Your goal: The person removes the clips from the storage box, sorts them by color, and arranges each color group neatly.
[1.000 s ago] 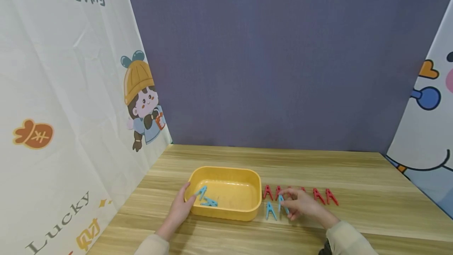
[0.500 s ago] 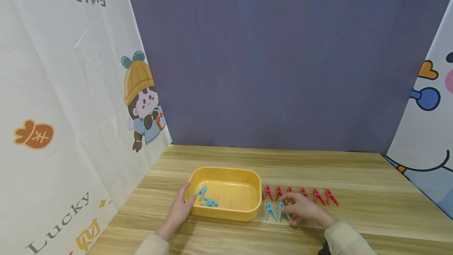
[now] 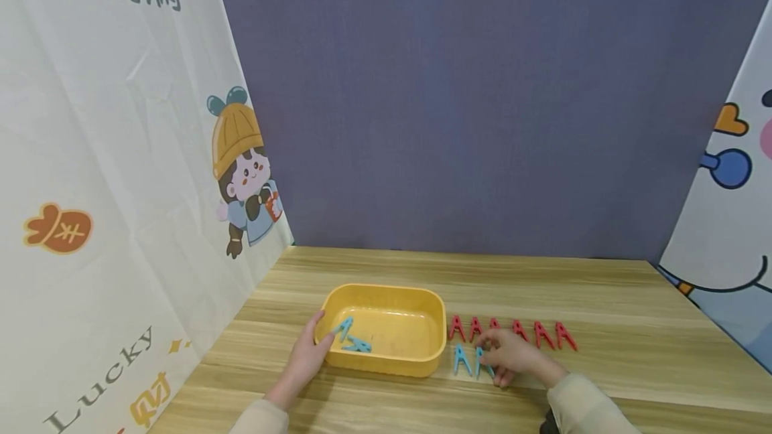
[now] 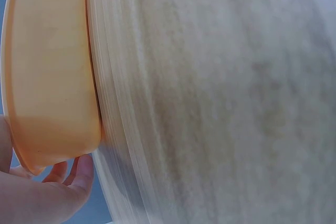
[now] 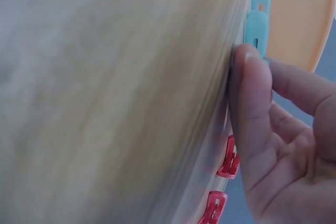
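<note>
In the head view my left hand (image 3: 309, 353) holds the left end of a yellow plastic basin (image 3: 386, 364), thumb over the rim and fingers against the outside wall. Two blue clothespins (image 3: 358, 344) lie inside near that thumb. My right hand (image 3: 512, 355) is low over the table, its thumb and index finger pinching a blue clothespin (image 3: 480, 360) that stands beside another blue clothespin (image 3: 462, 359). The right wrist view shows the fingertips at the lower end of blue plastic (image 5: 256, 30); the hand covers part of it.
Several red clothespins (image 3: 543, 334) form a row behind the blue ones, right of the basin. The wood-grain table (image 3: 374, 404) meets a dark blue cloth backdrop (image 3: 458, 119). A printed white sheet (image 3: 151, 173) hangs at the left and another at the right.
The right hand has lowered the blue clothespin slightly toward the table, in line with the other blue one, then nearly stopped. The left hand and basin have stayed put.
</note>
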A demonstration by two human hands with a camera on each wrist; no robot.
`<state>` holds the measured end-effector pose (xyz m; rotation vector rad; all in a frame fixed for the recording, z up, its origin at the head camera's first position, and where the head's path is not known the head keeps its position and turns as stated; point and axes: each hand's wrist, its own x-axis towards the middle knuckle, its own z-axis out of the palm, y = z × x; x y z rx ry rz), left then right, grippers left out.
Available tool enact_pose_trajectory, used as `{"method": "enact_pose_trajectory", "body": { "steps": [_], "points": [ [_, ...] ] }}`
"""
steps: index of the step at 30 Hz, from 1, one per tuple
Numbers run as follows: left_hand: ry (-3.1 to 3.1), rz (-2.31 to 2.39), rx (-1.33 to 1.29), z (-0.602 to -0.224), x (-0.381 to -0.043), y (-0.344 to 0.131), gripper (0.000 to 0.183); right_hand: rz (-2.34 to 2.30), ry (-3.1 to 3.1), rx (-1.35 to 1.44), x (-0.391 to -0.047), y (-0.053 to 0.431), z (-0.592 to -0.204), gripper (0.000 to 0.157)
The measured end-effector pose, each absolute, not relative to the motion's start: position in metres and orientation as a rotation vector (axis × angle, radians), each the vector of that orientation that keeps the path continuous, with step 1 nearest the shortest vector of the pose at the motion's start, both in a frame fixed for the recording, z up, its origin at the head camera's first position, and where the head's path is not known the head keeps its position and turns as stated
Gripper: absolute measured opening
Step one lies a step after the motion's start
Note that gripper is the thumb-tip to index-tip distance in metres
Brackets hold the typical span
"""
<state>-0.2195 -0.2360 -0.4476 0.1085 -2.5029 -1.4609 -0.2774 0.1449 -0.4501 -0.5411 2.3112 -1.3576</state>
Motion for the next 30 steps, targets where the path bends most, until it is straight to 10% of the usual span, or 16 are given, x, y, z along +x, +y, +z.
{"method": "enact_pose_trajectory", "body": {
  "steps": [30],
  "points": [
    [-2.491, -1.473, 0.083, -0.447, -0.217, -0.236, 0.052, -1.417, 2.406, -0.604, -0.278, 0.139, -0.423, 0.036]
  ]
}}
